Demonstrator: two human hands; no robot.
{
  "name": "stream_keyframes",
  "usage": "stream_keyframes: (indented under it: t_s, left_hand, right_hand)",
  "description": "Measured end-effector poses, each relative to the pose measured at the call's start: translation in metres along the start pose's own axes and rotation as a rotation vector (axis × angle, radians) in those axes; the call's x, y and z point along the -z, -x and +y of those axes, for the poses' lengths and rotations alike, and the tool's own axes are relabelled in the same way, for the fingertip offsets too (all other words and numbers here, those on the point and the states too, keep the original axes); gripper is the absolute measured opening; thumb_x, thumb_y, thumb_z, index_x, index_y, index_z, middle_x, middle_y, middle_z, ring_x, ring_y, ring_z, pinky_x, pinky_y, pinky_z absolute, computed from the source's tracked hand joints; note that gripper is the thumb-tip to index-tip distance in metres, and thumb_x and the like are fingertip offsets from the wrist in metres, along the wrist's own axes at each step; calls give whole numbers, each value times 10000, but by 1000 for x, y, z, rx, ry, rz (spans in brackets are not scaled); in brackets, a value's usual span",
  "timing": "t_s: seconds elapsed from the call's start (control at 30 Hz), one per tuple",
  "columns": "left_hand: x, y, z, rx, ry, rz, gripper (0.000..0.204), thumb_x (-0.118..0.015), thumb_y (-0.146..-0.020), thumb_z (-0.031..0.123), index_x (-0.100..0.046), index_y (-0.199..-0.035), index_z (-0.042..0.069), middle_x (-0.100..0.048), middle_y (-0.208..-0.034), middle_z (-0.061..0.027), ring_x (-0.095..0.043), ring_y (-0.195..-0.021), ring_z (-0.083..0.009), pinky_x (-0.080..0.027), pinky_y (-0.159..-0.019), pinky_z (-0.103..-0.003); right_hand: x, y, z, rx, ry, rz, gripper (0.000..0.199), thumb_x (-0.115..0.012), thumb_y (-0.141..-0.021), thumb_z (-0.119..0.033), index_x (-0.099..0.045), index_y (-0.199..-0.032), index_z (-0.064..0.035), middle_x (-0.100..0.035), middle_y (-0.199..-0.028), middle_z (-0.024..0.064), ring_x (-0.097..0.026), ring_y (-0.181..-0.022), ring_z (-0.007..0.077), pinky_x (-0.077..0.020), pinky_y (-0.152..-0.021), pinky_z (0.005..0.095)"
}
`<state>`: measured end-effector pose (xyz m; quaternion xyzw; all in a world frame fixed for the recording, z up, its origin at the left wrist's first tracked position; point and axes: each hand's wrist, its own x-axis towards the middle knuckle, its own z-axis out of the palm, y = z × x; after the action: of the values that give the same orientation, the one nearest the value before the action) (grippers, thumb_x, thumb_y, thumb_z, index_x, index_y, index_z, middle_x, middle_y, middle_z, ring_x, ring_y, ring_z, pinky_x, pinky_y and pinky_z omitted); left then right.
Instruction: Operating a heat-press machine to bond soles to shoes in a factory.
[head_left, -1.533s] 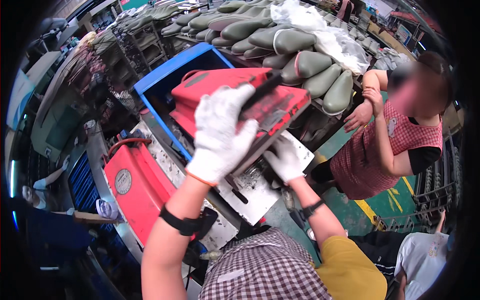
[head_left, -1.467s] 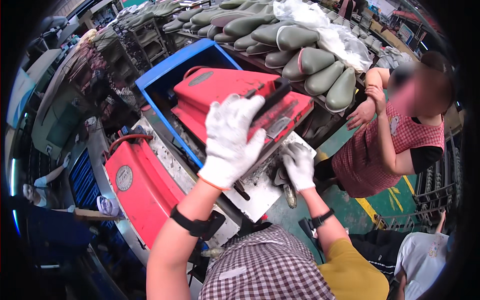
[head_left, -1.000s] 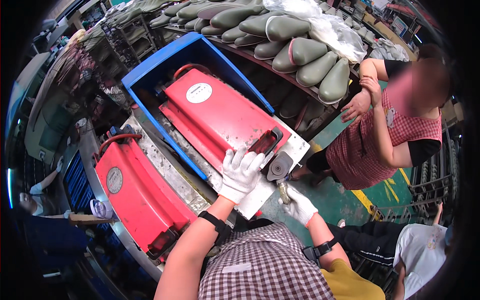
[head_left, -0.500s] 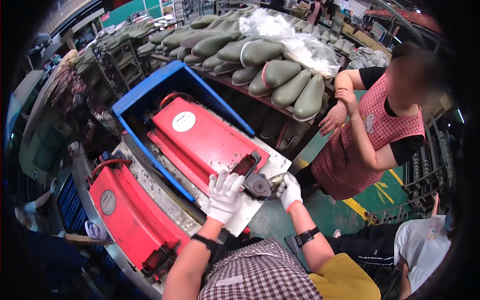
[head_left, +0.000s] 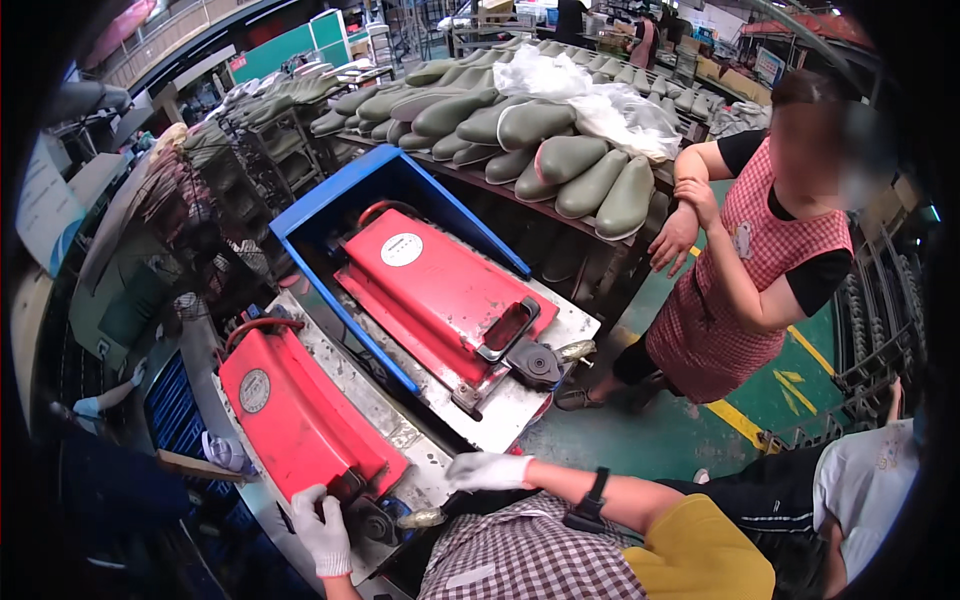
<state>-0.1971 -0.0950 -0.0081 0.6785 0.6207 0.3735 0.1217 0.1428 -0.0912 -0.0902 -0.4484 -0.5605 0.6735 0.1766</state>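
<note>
Fingers of my left hand [head_left: 322,528] curl around the clamp knob at the near red mould's [head_left: 300,420] lower end on the bench [head_left: 400,440]; my right hand [head_left: 487,470] lies flat, fingers together, just beside it.

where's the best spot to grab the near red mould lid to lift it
Probably at its near, lower end. The red lid lies shut and slanting, with a round plate near its far end, where a red loop handle arches. The left hand is already at the near latch, so come from the person's side there. The right hand rests on the metal bed alongside.
</note>
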Motion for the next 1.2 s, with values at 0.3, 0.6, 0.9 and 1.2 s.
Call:
stream_keyframes:
  t_s: [0.3, 0.6, 0.9, 1.2]
  left_hand:
    - [-16, -14, 1, 98, -395, -523, 463, -654, -964, 520, -705, -946, 60, -733, -840, -230, -728, -855, -433, -550, -784, -551]
    - [-24, -21, -5, 178, -393, -560, 555, -650, -925, 601, -793, -1033, 75, -776, -953, -232, -755, -953, -407, -568, -864, -505]
    - [-23, -20, -3, 173, -371, -557, 626, -633, -917, 638, -802, -1058, 52, -771, -1014, -264, -748, -1004, -427, -570, -905, -526]
    - [-22, -21, -3, 170, -368, -573, 619, -626, -917, 634, -801, -1065, 59, -771, -1034, -260, -745, -1020, -425, -568, -908, -522]
  right_hand:
    - [-96, -52, -44, 91, 699, -137, 536, -653, -949, -480, -703, -1246, -37, -746, -1115, 268, -717, -1072, 437, -553, -967, 477]
    - [-115, -64, -34, 65, 769, 12, 531, -643, -877, -523, -740, -1143, -73, -763, -1061, 232, -732, -1020, 422, -569, -923, 503]
    - [-116, -60, -33, 62, 756, 42, 548, -666, -887, -523, -728, -1204, -79, -757, -1151, 206, -721, -1091, 396, -556, -965, 464]
    - [-115, -58, -35, 76, 767, 49, 561, -664, -894, -540, -726, -1210, -80, -763, -1113, 210, -725, -1074, 398, -558, -956, 463]
